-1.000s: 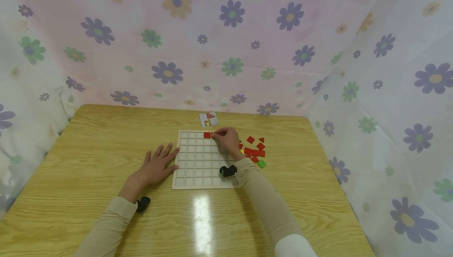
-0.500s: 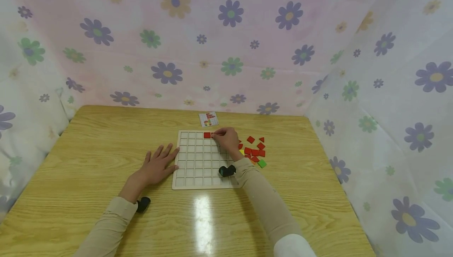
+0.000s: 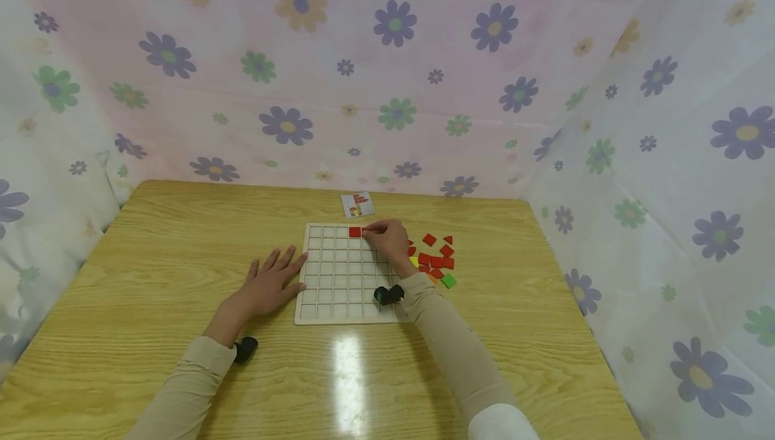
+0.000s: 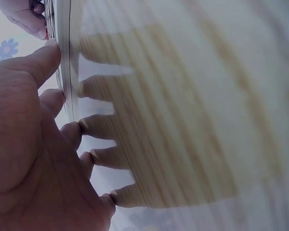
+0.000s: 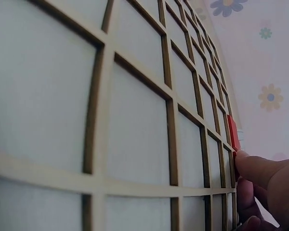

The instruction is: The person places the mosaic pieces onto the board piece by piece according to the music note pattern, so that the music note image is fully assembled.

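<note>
Head view: a wooden board with a grid [image 3: 340, 282] lies flat on the table [image 3: 514, 258]. The left hand [image 3: 266, 285] rests on the table with its fingers spread apart, holding nothing. Its thumb and first finger touch the board's left edge. The right hand [image 3: 390, 238] is at the board's far edge, its thumb and fingers pinched together on a small red piece [image 5: 236, 166]. That piece is mostly hidden, so its shape is hard to tell. It sits just to the right of a red tile [image 3: 354, 232] in the far row. More loose pieces [image 3: 436, 262] lie beside the board's right edge, and a picture card [image 3: 357, 204] lies just past the far edge.

The piece could get stuck crooked on the thin wood bars if the fingers let go while it is tilted. Pushing it too far left could bump its neighbor out of place. If the left hand pressed too lightly, the board might slide. The right arm could also knock the loose pieces when it pulls back.
</note>
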Motion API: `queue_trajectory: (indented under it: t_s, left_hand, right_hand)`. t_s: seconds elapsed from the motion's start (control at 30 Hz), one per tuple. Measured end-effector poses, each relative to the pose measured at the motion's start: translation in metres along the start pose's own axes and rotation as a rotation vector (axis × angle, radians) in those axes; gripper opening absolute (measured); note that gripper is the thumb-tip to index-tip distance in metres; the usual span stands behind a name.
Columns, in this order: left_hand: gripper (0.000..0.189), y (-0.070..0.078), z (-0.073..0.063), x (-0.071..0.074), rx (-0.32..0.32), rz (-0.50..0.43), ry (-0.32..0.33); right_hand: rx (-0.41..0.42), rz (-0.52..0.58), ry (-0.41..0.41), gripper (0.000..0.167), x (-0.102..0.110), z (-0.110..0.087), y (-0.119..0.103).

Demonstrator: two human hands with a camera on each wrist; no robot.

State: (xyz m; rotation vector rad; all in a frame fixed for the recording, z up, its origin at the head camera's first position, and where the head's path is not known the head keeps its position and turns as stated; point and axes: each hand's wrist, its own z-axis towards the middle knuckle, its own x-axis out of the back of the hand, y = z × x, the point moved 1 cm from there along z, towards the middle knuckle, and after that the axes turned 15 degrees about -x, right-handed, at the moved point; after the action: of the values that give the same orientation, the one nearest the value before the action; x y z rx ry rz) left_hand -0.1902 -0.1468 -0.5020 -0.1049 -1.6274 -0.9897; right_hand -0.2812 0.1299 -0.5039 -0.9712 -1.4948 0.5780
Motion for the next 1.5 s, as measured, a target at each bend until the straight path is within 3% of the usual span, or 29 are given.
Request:
queue_trajectory:
  t_s: [0.2, 0.33, 0.47, 0.57, 0.7, 0.83, 0.97, 1.1, 1.27, 1.5]
  left_hand:
    - [0.067, -0.002, 0.0, -0.003, -0.012, -0.005, 0.011]
    - [0.067, -0.002, 0.0, -0.004, -0.015, -0.012, 0.019]
    - [0.067, 0.0, 0.0, -0.002, -0.017, -0.002, 0.023]
    - [0.066, 0.002, 0.0, 0.0, -0.013, 0.021, 0.012]
    - [0.065, 0.004, 0.0, 0.001, -0.005, 0.037, -0.005]
    - [0.066, 0.004, 0.0, 0.001, -0.005, 0.035, -0.002]
    - [0.066, 0.003, 0.0, 0.0, -0.006, 0.043, 0.002]
    - [0.066, 0.003, 0.001, 0.0, 0.0, 0.042, -0.006]
    - [0.065, 0.003, 0.002, -0.001, 0.0, 0.041, -0.009]
    - [0.065, 0.001, 0.002, -0.001, 0.001, 0.035, -0.003]
  right_hand:
    - [-0.002, 0.07, -0.014, 0.017, 0.0, -0.001, 0.003]
    - [-0.012, 0.184, -0.048, 0.02, 0.0, 0.003, 0.007]
    - [0.007, 0.298, -0.096, 0.025, 0.006, 0.008, 0.011]
    - [0.053, 0.314, -0.119, 0.027, 0.016, 0.01, 0.016]
    - [0.112, 0.253, -0.094, 0.027, 0.033, 0.01, 0.024]
    - [0.108, 0.18, 0.013, 0.025, 0.052, 0.01, 0.032]
    - [-0.005, 0.111, 0.14, 0.028, 0.067, 0.01, 0.04]
    - [-0.149, -0.068, 0.209, 0.04, 0.082, 0.003, 0.044]
    - [-0.235, -0.243, 0.21, 0.049, 0.096, -0.003, 0.048]
    - [-0.234, -0.21, 0.174, 0.037, 0.102, -0.003, 0.053]
